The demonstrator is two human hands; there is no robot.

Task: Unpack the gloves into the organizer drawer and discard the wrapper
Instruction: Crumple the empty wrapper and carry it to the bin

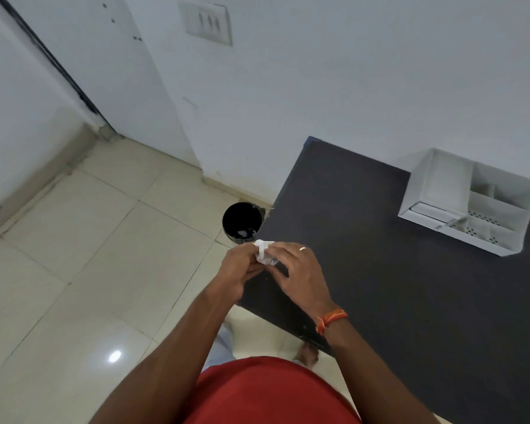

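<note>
I am balling up the white wrapper (263, 254), my left hand (240, 270) and right hand (300, 267) both closing on it over the tabletop's (380, 270) near-left corner, the black bin (242, 221) just beyond on the floor. It looks light, soft and crushable, best pinched around its middle. The organizer drawer (475, 203) is sitting far right.

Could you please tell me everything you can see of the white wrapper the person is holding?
The wrapper is a small, crumpled wad of thin white material, paper or film by its look. It is pinched between the fingertips of the left hand and the right hand, with one loose corner sticking up above them. It is held in the air near the table's corner, on the near side of the black bin on the floor.
</note>
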